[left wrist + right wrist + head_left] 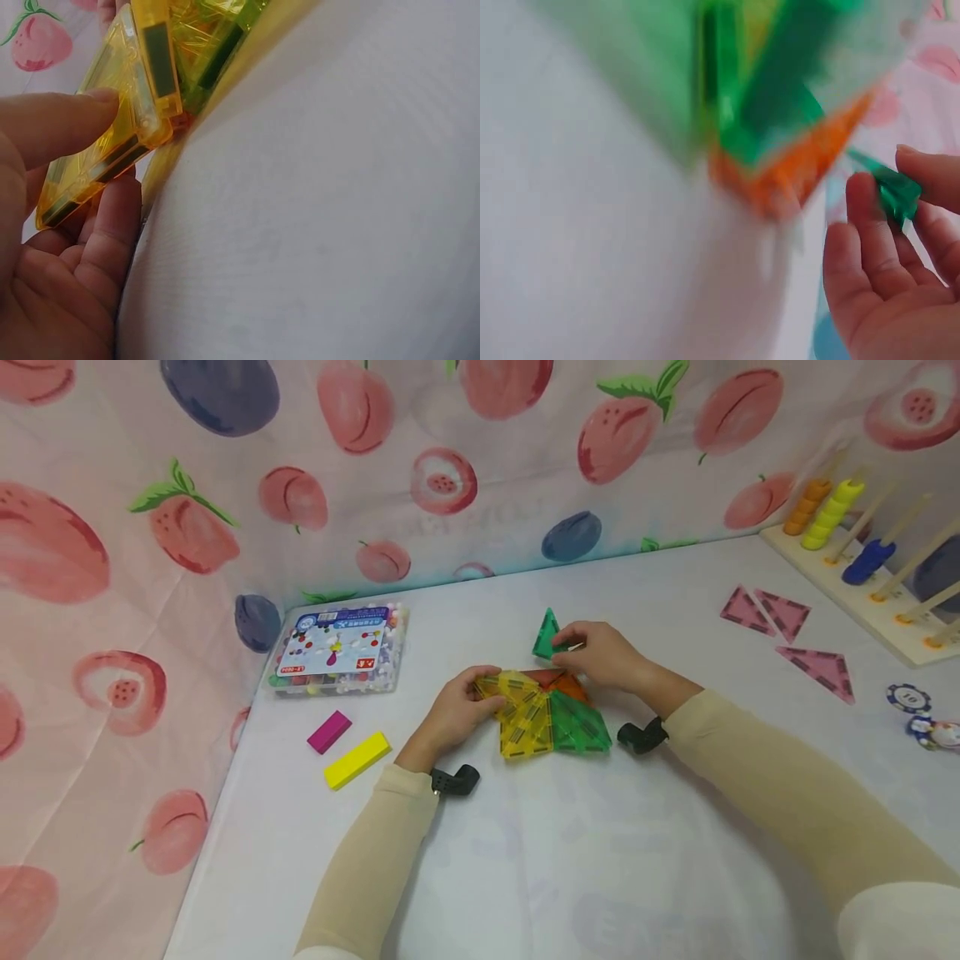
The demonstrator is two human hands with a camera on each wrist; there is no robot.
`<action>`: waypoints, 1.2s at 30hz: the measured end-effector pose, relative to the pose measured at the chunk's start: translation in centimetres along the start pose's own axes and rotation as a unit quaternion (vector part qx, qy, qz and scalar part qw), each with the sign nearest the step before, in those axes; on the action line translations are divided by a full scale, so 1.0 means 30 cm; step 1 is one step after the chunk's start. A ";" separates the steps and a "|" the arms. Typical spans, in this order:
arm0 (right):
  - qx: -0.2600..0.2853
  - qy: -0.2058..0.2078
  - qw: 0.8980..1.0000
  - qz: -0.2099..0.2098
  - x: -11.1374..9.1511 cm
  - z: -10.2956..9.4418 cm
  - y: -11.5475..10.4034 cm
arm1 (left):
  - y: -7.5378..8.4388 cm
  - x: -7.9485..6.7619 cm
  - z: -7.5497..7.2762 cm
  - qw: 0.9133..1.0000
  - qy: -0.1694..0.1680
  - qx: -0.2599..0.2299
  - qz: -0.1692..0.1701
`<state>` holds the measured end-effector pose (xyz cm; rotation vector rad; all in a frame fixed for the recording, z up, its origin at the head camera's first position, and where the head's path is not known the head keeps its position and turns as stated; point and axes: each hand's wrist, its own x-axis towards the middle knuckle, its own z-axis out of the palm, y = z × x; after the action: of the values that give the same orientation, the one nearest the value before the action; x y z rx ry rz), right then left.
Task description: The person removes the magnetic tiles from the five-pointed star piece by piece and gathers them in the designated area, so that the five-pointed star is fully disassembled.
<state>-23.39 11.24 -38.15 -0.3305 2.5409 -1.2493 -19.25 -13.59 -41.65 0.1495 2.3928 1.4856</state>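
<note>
My left hand (459, 710) pinches a yellow magnetic tile (97, 157) between thumb and fingers, at the left edge of a built piece. That piece joins see-through yellow tiles (525, 727), green tiles (579, 725) and orange-red tiles (581, 687) by their edges. Just beyond it, my right hand (600, 653) holds a narrow green triangle tile (547, 633) by its lower right corner. In the right wrist view the green triangle tile (897, 193) sits between thumb and fingers, apart from an orange tile (802, 169). The near part of the built piece is blurred there.
A clear case of small beads (337, 647) lies back left, with a magenta block (328, 732) and a yellow block (357, 761) before it. At right are pink triangle tiles (821, 670), a poker chip (908, 697), a small figure (933, 732) and a wooden peg board (862, 602).
</note>
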 end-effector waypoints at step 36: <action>-0.162 0.020 0.982 0.095 -0.484 -0.468 0.440 | -0.003 -0.004 0.003 1.000 -0.006 0.014 -0.003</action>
<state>-15.86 34.17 -38.24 -0.1247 2.7337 -0.7802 -19.10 -13.58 -41.74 0.1574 2.4024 1.4446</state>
